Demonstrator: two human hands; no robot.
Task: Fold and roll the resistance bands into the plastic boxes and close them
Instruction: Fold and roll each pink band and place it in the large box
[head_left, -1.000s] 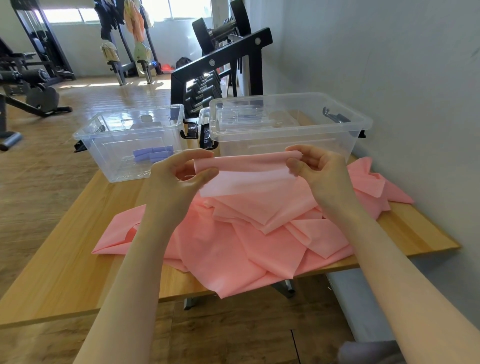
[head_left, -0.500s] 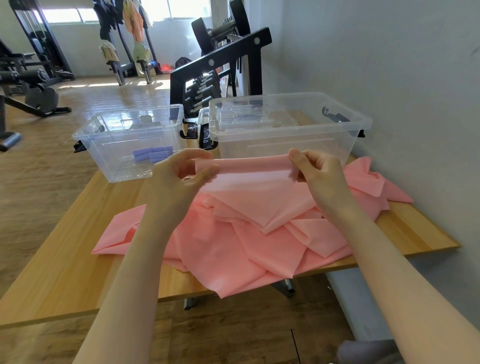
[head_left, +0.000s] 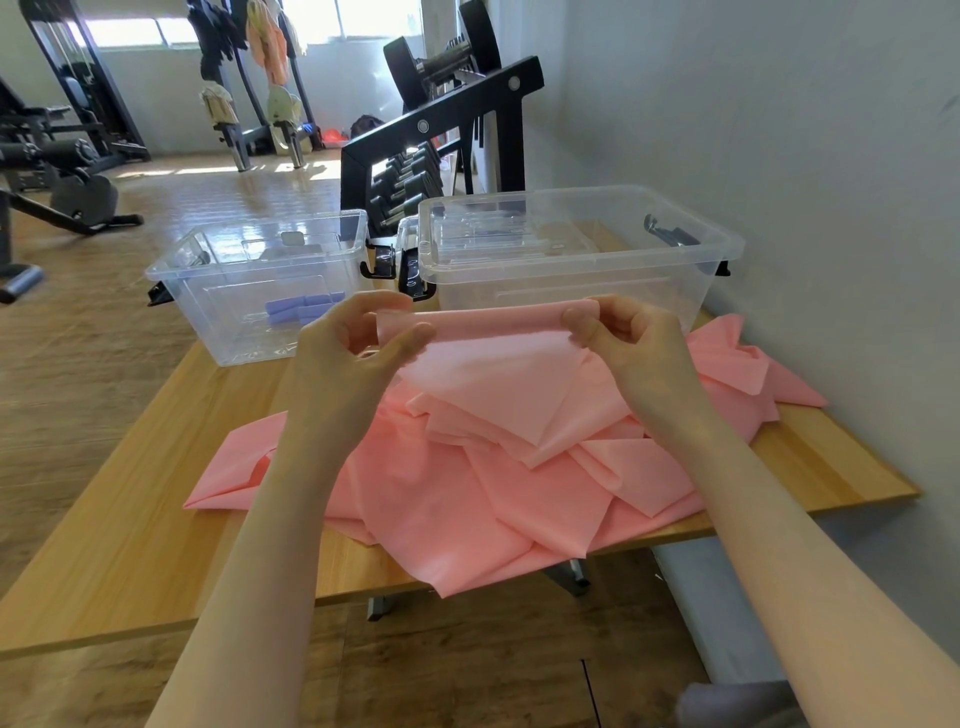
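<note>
Fingers (head_left: 410, 332) pinch pink band (head_left: 498, 364) over wooden table (head_left: 130, 519), gym behind

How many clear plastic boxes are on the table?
2: the left box holds purple rolls; the right box stands by the wall. None seems hidden.

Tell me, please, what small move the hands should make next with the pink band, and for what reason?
Probably fold the held edge over toward the body and begin a tight roll. The left hand and right hand pinch the two ends of one edge of the pink band, lifted above the table, while the rest lies crumpled there, unfit for either plastic box.
</note>
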